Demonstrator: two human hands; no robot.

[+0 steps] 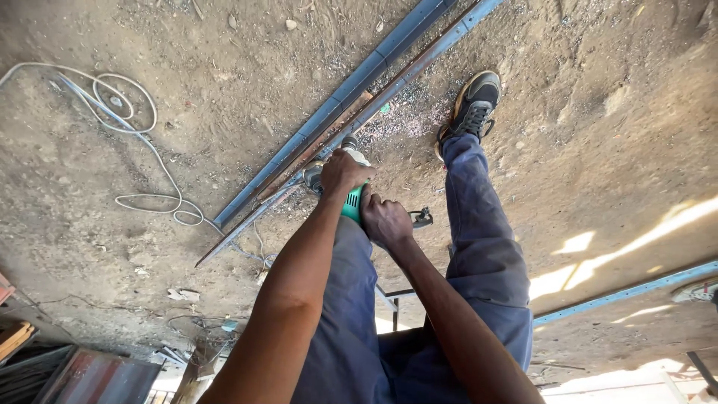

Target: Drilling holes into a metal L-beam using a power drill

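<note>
A green angle grinder (350, 200) is held low over long blue metal bars (351, 93) that lie diagonally on the dirt ground. My left hand (342, 170) grips the front of the grinder, near its head. My right hand (384, 219) is closed around the rear of its green body. The grinder's disc end meets the bar nearest my legs. My legs in blue trousers straddle the work, with one dark shoe (471, 105) planted to the right of the bars.
A pale cable (123, 120) loops across the ground at left. Metal filings speckle the dirt around the bars. Another blue bar (636, 288) lies at right. Scrap sheet and wood (90, 374) sit at the lower left corner.
</note>
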